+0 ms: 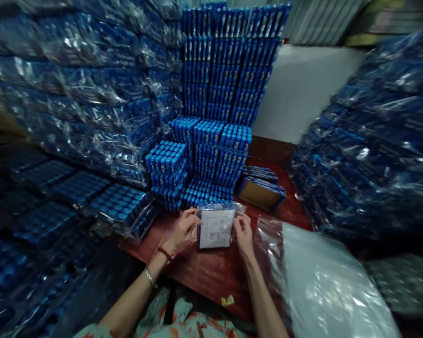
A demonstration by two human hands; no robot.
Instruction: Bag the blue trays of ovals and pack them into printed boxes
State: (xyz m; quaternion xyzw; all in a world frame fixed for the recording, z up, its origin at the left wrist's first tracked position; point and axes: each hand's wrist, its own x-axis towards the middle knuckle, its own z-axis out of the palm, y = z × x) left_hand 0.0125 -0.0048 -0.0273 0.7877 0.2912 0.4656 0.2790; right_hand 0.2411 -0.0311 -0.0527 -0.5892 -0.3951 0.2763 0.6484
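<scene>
My left hand (184, 228) and my right hand (243, 231) grip the two sides of a small box pack (216, 227) wrapped in clear plastic. Its white underside faces me and blue packaging shows along its top edge. The pack stands on a reddish wooden table (211, 272), just in front of a stack of blue boxes (211, 159). Fingers of both hands are curled round the plastic at the pack's edges. My left wrist wears a red band and a bracelet.
Plastic-wrapped bundles of blue boxes pile high on the left (77, 94) and right (370, 150). A tall wall of blue boxes (229, 61) rises behind. An open-bottomed blue tray (261, 191) lies right of the stack. A heap of clear plastic bags (324, 281) lies at my right.
</scene>
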